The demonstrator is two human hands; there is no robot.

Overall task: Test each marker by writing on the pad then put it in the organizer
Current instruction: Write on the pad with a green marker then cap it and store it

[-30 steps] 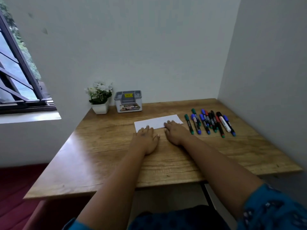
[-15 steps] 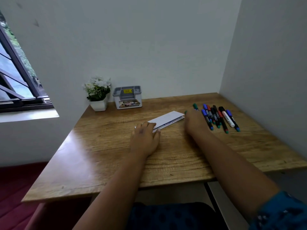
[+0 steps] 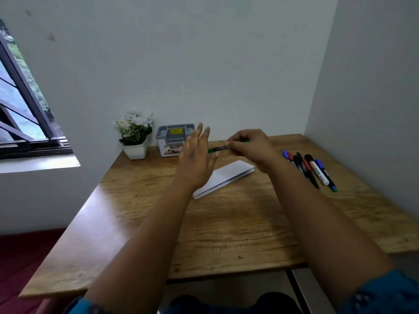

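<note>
The right hand (image 3: 248,147) grips 1 slim green marker (image 3: 216,149) with a black label band, lying level in the air; the left hand (image 3: 196,158) is spread, fingers apart, beside it.

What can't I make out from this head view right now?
- Green marker: its far end sits inside the right hand; cap on or off is unclear.
- Organizer: right side hidden behind the open left hand; compartment contents too small to tell.
- Markers on the table: overlapping, so the count is uncertain; labels too small.
- Pad: any writing is too faint to see.
</note>
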